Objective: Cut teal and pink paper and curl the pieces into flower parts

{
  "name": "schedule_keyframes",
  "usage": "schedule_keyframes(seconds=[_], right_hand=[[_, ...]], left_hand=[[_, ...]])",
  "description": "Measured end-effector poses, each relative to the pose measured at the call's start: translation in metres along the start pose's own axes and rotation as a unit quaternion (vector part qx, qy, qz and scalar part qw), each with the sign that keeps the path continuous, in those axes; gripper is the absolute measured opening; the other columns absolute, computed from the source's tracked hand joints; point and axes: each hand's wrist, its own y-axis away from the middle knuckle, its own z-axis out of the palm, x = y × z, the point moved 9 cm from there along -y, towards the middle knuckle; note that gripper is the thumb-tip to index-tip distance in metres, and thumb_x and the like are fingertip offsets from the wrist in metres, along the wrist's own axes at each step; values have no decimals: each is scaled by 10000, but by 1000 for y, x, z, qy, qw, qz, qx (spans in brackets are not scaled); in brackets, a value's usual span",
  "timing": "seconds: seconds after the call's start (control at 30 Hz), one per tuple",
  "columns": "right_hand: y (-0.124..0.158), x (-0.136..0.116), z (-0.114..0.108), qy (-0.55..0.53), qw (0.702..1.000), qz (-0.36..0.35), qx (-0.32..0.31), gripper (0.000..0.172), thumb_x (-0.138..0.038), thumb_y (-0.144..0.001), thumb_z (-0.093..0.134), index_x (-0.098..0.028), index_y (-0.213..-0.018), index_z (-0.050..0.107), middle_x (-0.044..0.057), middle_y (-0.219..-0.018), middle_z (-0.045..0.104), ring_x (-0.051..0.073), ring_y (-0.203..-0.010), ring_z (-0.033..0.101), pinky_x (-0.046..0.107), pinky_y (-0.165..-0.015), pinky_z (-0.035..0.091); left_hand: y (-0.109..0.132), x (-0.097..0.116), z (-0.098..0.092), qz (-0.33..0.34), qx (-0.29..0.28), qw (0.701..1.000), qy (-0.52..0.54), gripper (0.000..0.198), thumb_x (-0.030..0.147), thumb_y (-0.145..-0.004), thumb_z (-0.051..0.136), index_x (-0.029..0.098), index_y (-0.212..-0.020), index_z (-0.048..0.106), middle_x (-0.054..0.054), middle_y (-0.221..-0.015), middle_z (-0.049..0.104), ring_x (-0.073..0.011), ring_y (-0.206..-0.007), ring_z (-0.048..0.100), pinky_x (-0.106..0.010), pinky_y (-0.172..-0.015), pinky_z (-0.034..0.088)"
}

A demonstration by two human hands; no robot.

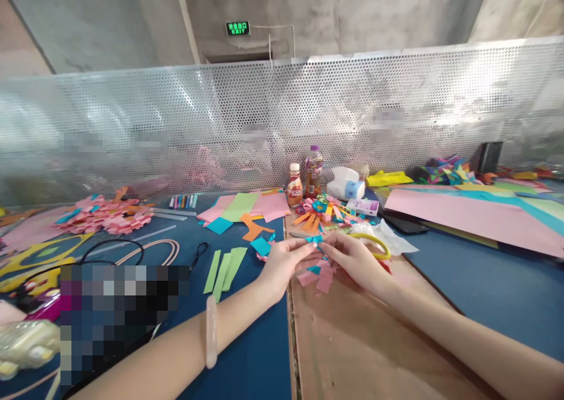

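Your left hand [282,263] and right hand [353,258] both pinched a small blue paper strip [312,239] at the fingertips, near the pink paper pieces [325,278]. It lay directly between them, neither hand nearer, its long axis seemingly running side to side.

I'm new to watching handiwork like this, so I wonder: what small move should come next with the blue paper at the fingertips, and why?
I'd guess a gentle pinch of the blue paper. The left hand and right hand meet at this small piece, so both seem well placed to press it; any crease is too small to tell.
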Motion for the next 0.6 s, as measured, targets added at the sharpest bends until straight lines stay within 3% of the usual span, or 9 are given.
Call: schedule_keyframes(seconds=[0.23,0.33,0.6], right_hand=[[1,-4,1,-10,999,34,-13,328,-480,-816,465,-185,-688,531,-17,-605,516,98,-511,444,219,-490,363],[0,-5,1,-6,1000,25,-15,315,-490,-790,494,-194,-712,570,-1,-654,552,124,-581,491,228,-524,392],[1,0,9,-43,997,42,-55,299,-462,-806,479,-191,-742,587,-7,-668,578,124,-581,508,245,-565,409]], left_hand=[[-1,-3,-7,-24,38,999,-23,235,315,-698,663,135,-850,665,-102,-812,703,-200,-758,664,-262,-625,514],[-1,-5,-10,-32,51,998,-17,241,315,-677,680,144,-846,667,-91,-805,700,-201,-764,661,-233,-558,493],[0,-2,-17,-20,90,996,-13,185,297,-654,697,150,-763,669,-45,-735,680,-143,-660,634,-183,-466,407]])
